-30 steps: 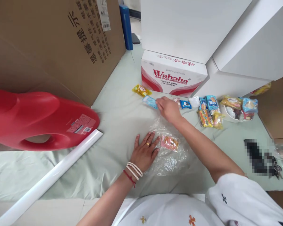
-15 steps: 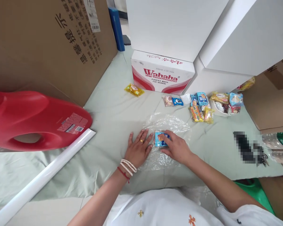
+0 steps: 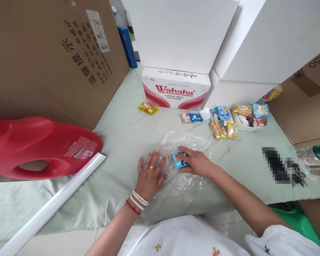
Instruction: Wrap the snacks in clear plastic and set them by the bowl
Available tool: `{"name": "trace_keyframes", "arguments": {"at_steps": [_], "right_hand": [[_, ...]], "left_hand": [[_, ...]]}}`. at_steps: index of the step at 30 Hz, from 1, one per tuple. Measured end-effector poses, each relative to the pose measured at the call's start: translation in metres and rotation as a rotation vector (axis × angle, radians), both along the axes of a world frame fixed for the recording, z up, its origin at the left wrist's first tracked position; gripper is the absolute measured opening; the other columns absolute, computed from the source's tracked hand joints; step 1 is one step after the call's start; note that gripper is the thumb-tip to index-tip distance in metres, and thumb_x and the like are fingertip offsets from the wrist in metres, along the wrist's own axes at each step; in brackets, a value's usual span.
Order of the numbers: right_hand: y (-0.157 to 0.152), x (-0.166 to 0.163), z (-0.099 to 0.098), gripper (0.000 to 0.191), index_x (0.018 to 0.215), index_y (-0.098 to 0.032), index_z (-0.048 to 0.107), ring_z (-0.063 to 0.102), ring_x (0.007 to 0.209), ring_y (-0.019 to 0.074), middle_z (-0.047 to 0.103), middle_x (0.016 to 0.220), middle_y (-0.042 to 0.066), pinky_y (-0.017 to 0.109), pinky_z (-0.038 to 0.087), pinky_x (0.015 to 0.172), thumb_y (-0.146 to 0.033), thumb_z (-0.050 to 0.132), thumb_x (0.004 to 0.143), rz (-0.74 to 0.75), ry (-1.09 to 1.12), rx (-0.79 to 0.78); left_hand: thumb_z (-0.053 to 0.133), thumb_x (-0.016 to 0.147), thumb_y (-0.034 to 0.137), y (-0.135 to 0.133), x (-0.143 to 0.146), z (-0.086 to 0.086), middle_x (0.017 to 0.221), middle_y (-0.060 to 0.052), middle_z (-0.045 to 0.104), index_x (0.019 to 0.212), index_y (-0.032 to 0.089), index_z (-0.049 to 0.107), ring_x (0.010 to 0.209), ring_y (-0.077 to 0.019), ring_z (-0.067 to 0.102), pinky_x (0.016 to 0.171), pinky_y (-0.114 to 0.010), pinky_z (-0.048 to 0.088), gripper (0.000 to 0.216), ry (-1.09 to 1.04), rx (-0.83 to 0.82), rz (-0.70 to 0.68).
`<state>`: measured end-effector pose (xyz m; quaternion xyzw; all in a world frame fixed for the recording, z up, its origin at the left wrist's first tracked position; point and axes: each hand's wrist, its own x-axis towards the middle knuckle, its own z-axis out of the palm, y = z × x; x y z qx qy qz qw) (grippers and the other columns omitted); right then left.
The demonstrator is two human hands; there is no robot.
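My left hand (image 3: 150, 173) lies flat with fingers spread on the left edge of a clear plastic bag (image 3: 188, 142) spread on the pale green cloth (image 3: 122, 138). My right hand (image 3: 196, 162) rests on the bag with its fingers closed round a small blue snack packet (image 3: 179, 159), set on top of a pink packet that shows only as a sliver. More snack packets lie farther off: a yellow one (image 3: 147, 107), a brown and a blue one (image 3: 190, 117), and a pile (image 3: 222, 122) by a white bowl (image 3: 246, 122).
A red plastic jug (image 3: 40, 147) and a white roll (image 3: 50, 208) lie at the left. A big brown carton (image 3: 42, 53) stands behind them. A Wahaha box (image 3: 175, 88) and white cabinets (image 3: 192, 32) stand at the back. Another carton (image 3: 306, 99) and plastic bottles (image 3: 313, 156) are at the right.
My right hand picked up the blue packet from near the Wahaha box and brought it back onto the plastic bag over the pink packet. My left hand stayed flat on the bag.
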<state>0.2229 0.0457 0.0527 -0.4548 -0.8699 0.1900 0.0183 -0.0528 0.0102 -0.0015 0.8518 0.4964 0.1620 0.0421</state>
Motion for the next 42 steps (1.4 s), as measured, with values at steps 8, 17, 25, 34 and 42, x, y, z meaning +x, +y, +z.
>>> {"name": "trace_keyframes", "arguments": {"at_steps": [8, 17, 25, 34, 42], "right_hand": [[-0.085, 0.045, -0.005, 0.059, 0.143, -0.024, 0.058, 0.054, 0.132, 0.0329, 0.059, 0.144, 0.016, 0.053, 0.049, 0.109, -0.052, 0.069, 0.092, 0.015, 0.205, -0.005], [-0.057, 0.054, -0.005, 0.032, 0.114, -0.025, 0.074, 0.068, 0.096, 0.0220, 0.075, 0.101, 0.009, 0.037, 0.056, 0.086, -0.033, 0.043, 0.107, -0.250, 0.342, 0.009], [0.049, 0.037, 0.011, 0.029, 0.123, -0.019, 0.070, 0.064, 0.108, 0.0279, 0.070, 0.117, 0.014, 0.033, 0.049, 0.083, -0.023, 0.053, 0.099, -0.379, -0.252, -0.072], [0.101, -0.009, -0.008, 0.071, 0.152, -0.006, 0.046, 0.044, 0.135, 0.0332, 0.061, 0.138, 0.022, 0.040, 0.037, 0.110, -0.032, 0.071, 0.091, -0.330, -0.074, 0.041], [0.061, -0.003, 0.019, 0.028, 0.116, -0.021, 0.075, 0.062, 0.093, 0.0209, 0.072, 0.098, 0.008, 0.027, 0.040, 0.079, -0.021, 0.052, 0.101, 0.025, -0.009, -0.013]], "left_hand": [[0.058, 0.096, 0.051, -0.028, -0.039, -0.001, 0.151, -0.013, 0.058, 0.138, 0.025, 0.062, 0.147, -0.0293, 0.047, 0.128, -0.058, 0.018, 0.049, -0.067, -0.181, -0.470], [0.044, 0.101, 0.039, 0.042, -0.025, 0.016, 0.100, -0.007, 0.077, 0.098, 0.022, 0.071, 0.092, -0.0200, 0.070, 0.087, -0.033, 0.055, 0.032, -0.387, -0.436, -0.107], [0.061, 0.080, 0.023, 0.116, -0.007, 0.007, 0.103, -0.012, 0.072, 0.106, 0.018, 0.075, 0.101, -0.0290, 0.062, 0.093, -0.043, 0.052, 0.030, -0.159, -0.143, 0.116], [0.048, 0.091, 0.009, 0.029, 0.034, 0.033, 0.134, -0.008, 0.069, 0.128, 0.028, 0.069, 0.107, -0.0260, 0.060, 0.088, -0.043, 0.047, 0.047, -0.073, 0.021, -0.114], [0.047, 0.096, 0.011, 0.030, 0.065, 0.001, 0.141, -0.009, 0.068, 0.135, 0.026, 0.067, 0.105, -0.0269, 0.065, 0.085, -0.044, 0.050, 0.047, 0.031, -0.180, -0.111]]}}
